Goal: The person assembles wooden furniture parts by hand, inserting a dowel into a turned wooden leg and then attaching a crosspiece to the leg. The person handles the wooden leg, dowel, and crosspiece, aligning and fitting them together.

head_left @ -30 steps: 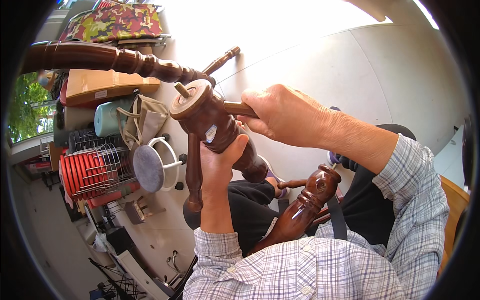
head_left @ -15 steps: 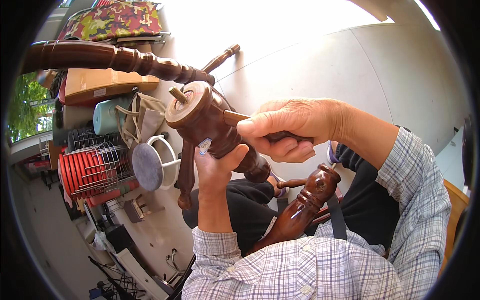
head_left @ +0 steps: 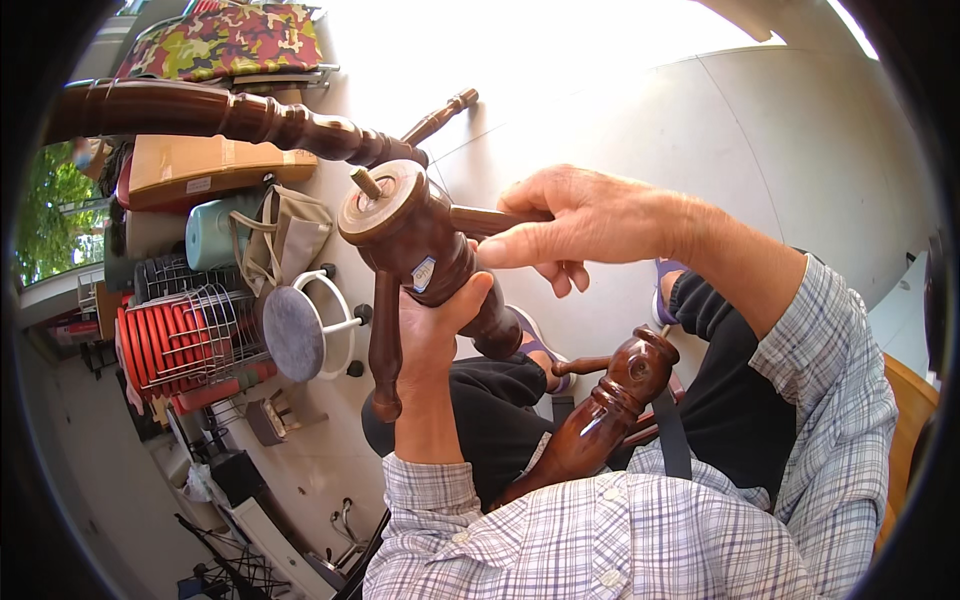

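Note:
A dark brown turned wooden post (head_left: 410, 245) is tilted in front of me, with a threaded bolt (head_left: 367, 183) sticking out of its pale end. My left hand (head_left: 440, 320) is wrapped round it from below, beside a small sticker. From the post's right side runs a turned wooden peg (head_left: 480, 220). Around it my right hand (head_left: 590, 225) curls loosely, thumb stretched toward the post; the peg's outer end is hidden by the hand. Another peg (head_left: 386, 350) points down past my left wrist. A second glossy wooden post (head_left: 600, 410) with a peg lies across my lap.
A curved turned wooden piece (head_left: 230, 112) reaches in from the upper left. Left of the post are a round grey stool (head_left: 295, 333), a beige bag (head_left: 290, 230), a cardboard box (head_left: 215, 165) and a wire rack with red items (head_left: 185, 340). Pale tiled floor (head_left: 680, 140) lies ahead.
My right hand has shifted up, its thumb and fingers less tightly closed round the peg. The post has turned slightly, and its sticker now sits farther right. My left hand keeps its grip.

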Demonstrator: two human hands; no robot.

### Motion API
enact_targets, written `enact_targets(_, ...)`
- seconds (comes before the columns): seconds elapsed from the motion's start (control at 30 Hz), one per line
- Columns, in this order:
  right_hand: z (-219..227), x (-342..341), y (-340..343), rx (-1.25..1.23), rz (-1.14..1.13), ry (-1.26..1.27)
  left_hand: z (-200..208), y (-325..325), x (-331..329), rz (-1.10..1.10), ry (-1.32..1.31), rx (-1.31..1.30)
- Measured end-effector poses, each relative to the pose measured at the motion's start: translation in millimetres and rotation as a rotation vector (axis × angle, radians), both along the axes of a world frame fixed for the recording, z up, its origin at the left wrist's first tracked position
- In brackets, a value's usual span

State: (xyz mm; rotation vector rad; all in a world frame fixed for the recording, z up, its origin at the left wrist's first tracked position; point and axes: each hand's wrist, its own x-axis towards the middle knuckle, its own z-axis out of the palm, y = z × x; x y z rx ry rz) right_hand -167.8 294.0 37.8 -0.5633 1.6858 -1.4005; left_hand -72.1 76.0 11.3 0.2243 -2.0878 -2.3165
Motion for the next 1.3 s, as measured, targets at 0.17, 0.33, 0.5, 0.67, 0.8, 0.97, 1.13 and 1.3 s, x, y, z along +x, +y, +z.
enact_targets(0.17,-17.2,-5.1,6.7,-0.460,0.074,-0.641,-0.6,-4.6,-1.3,-0.061,-0.024,0.051)
enact_targets(0.33,-19.3,3.6,-8.4,-0.224,-0.179,0.321,-1.6,-2.4,-3.1,-0.004,-0.018,0.093)
enact_targets(0.5,-17.9,22.2,-15.3,0.010,-0.337,0.872,-7.5,-8.6,-2.3,0.022,-0.038,0.055)
enact_targets(0.67,-0.9,16.0,-0.7,-0.373,0.009,-0.561,-3.0,-7.0,6.2,-0.043,-0.020,0.072)
enact_targets(0.8,-9.9,23.5,-0.5,-0.566,0.224,-1.032,-0.9,-5.5,3.4,-0.195,0.010,-0.009)
enact_targets(0.97,-7.8,24.0,-3.4,-0.299,0.014,-0.112,2.2,-10.2,4.5,-0.157,-0.094,-0.040)
enact_targets(1.13,-20.8,27.9,-25.2,0.279,-0.270,1.036,-4.1,-3.4,-5.1,-0.069,-0.115,0.068)
enact_targets(1.3,-35.3,27.0,-26.2,0.200,-0.359,1.131,-9.9,-3.0,-5.3,-0.051,-0.099,0.057)
